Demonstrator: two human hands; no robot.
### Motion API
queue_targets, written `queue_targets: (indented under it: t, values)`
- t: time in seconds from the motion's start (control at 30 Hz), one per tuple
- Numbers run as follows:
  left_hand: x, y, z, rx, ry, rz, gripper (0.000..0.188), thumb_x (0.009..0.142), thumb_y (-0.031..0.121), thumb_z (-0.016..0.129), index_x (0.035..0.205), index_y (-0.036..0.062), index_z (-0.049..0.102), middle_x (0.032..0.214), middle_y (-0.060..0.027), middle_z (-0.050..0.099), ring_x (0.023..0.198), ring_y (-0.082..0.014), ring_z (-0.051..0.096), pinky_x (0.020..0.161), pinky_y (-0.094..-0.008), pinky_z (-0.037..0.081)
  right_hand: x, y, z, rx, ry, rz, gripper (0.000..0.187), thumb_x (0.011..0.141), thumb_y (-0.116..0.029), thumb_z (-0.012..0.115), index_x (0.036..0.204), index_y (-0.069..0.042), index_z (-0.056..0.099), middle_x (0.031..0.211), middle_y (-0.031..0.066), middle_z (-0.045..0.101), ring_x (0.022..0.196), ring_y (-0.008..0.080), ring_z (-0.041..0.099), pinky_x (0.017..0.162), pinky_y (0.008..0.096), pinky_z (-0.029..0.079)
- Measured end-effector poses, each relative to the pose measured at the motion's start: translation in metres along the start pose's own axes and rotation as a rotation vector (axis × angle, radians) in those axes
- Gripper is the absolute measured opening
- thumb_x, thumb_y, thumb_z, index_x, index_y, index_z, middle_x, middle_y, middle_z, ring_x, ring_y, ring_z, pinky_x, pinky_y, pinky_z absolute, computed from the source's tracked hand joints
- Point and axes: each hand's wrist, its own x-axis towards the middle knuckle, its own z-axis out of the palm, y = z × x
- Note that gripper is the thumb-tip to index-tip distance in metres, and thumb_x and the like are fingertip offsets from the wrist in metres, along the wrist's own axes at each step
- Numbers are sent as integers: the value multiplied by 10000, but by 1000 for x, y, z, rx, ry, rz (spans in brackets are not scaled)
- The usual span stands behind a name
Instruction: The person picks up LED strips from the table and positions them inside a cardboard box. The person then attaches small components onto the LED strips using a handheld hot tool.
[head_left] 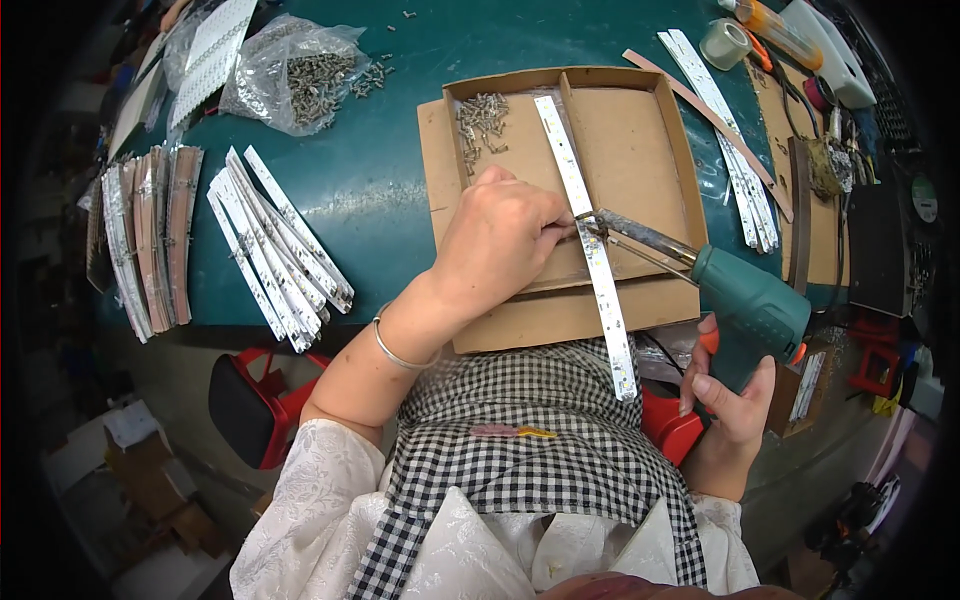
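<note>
A long white LED strip board (pixel 606 292) lies slantwise across a shallow cardboard box (pixel 632 140), its near end sticking out past the front edge over the apron. My left hand (pixel 500 235) is pinched closed beside the strip's middle; whatever small thing its fingertips hold is too dark and covered to make out. Around the handle of a green soldering gun (pixel 752 305), my right hand (pixel 735 400) is closed. The gun's dirty metal tip meets the strip right next to my left fingertips. Small metal parts (pixel 482 122) lie heaped in the box's far left corner.
Left on the green table (pixel 360 220) are a pile of white strips (pixel 268 255) and bundled strips (pixel 150 235). Behind stands a plastic bag of metal parts (pixel 300 78). More strips (pixel 735 150), a tape roll (pixel 725 45) and cables are at right. A red chair (pixel 262 405) is below.
</note>
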Motion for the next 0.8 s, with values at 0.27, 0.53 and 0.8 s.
queue_targets:
  t: [0.27, 0.53, 0.8]
  values:
    - [0, 0, -1, 2, -5, -2, 84, 703, 22, 760, 773, 61, 735, 688, -74, 692, 619, -238, 620, 741, -321, 470, -3, 2, -6, 34, 36, -40, 585, 772, -20, 708, 1252, 109, 400, 781, 117, 511, 504, 192, 564, 433, 280, 506]
    - [1, 0, 0, -3, 8, 14, 90, 705, 25, 765, 777, 68, 733, 690, -68, 691, 625, -235, 626, 734, -326, 470, 5, -6, -7, 155, 67, -125, 716, 729, -100, 756, 1297, 149, 397, 701, 107, 507, 416, 175, 497, 395, 261, 455]
    - [1, 0, 1, -5, 6, 10, 86, 708, 29, 770, 773, 67, 729, 689, -71, 688, 627, -237, 628, 736, -325, 469, -2, 4, -6, 93, 54, -111, 645, 748, -41, 743, 1265, 122, 394, 898, 157, 531, 542, 184, 553, 413, 281, 495]
